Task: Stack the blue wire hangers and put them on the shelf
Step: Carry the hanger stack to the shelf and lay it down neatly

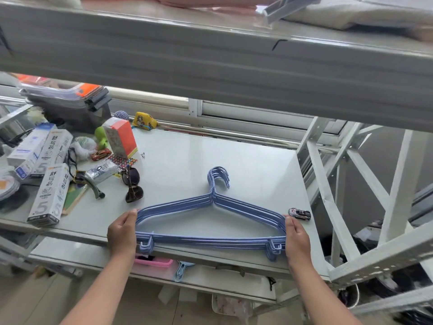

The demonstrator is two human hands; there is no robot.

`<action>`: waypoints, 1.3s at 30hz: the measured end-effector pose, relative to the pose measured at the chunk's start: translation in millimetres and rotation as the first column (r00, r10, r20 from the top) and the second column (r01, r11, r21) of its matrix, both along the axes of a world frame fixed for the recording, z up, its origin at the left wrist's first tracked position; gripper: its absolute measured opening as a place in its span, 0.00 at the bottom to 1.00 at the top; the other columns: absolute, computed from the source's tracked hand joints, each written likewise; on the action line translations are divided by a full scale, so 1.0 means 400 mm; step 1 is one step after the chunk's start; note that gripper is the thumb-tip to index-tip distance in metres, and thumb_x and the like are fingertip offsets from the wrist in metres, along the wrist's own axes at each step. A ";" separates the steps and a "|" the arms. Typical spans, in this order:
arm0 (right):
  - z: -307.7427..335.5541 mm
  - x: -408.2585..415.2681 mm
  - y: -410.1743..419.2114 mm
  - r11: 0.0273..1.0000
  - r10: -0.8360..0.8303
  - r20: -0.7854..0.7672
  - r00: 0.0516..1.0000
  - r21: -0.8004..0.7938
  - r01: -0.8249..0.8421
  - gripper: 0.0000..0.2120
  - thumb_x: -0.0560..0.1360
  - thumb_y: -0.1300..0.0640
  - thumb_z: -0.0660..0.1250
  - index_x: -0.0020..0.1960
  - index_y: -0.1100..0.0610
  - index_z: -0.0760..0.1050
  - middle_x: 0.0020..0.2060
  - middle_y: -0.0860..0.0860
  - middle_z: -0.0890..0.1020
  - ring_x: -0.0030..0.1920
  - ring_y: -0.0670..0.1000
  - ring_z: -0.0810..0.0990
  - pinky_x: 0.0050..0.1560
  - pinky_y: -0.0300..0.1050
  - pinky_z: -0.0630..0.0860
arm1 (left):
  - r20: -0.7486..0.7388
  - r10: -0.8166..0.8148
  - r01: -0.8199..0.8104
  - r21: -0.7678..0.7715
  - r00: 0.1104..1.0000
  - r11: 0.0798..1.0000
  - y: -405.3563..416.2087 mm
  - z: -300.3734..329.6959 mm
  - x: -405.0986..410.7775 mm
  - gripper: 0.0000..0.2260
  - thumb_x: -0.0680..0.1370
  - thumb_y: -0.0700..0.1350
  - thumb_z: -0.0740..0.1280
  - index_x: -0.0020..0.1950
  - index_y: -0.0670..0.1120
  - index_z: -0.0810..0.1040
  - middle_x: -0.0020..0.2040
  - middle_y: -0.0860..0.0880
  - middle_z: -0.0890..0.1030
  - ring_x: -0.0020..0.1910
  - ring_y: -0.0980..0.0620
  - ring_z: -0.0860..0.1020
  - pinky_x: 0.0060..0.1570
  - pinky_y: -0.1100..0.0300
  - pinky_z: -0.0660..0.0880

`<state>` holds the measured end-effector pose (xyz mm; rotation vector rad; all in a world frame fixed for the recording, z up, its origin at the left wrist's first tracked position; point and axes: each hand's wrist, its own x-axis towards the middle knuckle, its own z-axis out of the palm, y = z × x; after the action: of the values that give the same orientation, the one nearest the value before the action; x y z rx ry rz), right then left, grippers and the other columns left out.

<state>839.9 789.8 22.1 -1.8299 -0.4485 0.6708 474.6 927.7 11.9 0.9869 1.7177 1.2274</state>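
Note:
Several blue wire hangers (236, 207) lie stacked flat on the pale shelf (187, 160), hooks pointing away from me, with the bottom bars at the shelf's front edge. My left hand (121, 233) grips the left end of the stack. My right hand (297, 238) grips the right end. Small clip hooks hang off the bottom bars just over the edge.
Sunglasses (133, 184), an orange box (120, 138), white cartons (50, 192) and a red toy car (100, 154) crowd the shelf's left side. A white toy car (300, 213) sits beside my right hand. An upper shelf beam (210, 66) runs overhead; metal frame struts (328, 195) stand at the right.

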 end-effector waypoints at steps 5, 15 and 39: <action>0.009 0.012 -0.004 0.999 0.039 0.045 0.998 -0.033 -0.038 0.17 0.90 0.59 0.60 0.72 0.65 0.80 0.57 0.52 0.80 0.62 0.51 0.76 0.68 0.45 0.68 | -0.066 0.036 -0.035 0.007 0.997 0.999 0.005 -0.008 0.015 0.18 0.75 0.52 0.64 0.38 0.37 0.75 0.32 0.44 0.72 0.34 0.48 0.69 0.36 0.54 0.65; 0.046 0.062 0.012 0.959 0.227 0.030 0.973 -0.183 -0.218 0.15 0.87 0.59 0.66 0.72 0.60 0.80 0.62 0.52 0.81 0.68 0.53 0.77 0.68 0.46 0.69 | -0.170 -0.338 0.334 -0.055 0.926 0.941 0.010 0.037 -0.035 0.06 0.78 0.45 0.68 0.53 0.47 0.83 0.48 0.49 0.82 0.50 0.50 0.77 0.51 0.55 0.71; 0.075 0.068 0.081 0.624 0.596 0.296 0.746 -0.756 -0.198 0.20 0.79 0.66 0.67 0.31 0.54 0.71 0.31 0.51 0.74 0.43 0.59 0.78 0.30 0.38 0.63 | -0.659 -0.656 0.444 -0.495 0.368 0.747 0.149 0.100 -0.037 0.14 0.71 0.48 0.75 0.29 0.49 0.74 0.32 0.47 0.76 0.39 0.45 0.78 0.37 0.59 0.70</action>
<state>867.1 822.1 52.1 -2.6944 -1.1549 0.6877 459.6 987.3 51.8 1.9795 1.8155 0.0234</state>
